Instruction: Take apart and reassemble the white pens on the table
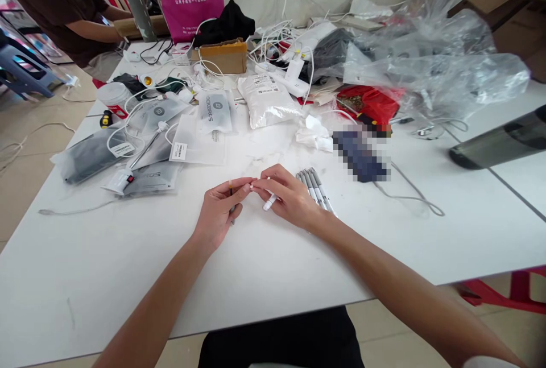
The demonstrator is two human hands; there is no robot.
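Observation:
My left hand (219,209) is closed, with a thin dark-grey pen part (232,214) showing between its fingers. Facing it, my right hand (288,194) is closed too, and a short white pen barrel (270,202) sticks out below its curled fingers. The fingertips of both hands meet at a tiny white piece (251,186), too small to make out. Several grey-and-white pens (316,189) lie side by side on the table just right of my right hand, partly behind its wrist.
On the white table (264,288), packed pouches (215,111), cables and a white parcel (268,99) crowd the back and left. Crumpled tissue (314,133), a red bag (369,100), clear plastic wrap (426,66) and a dark bottle (499,140) lie rightward. Another person (63,9) is at far left.

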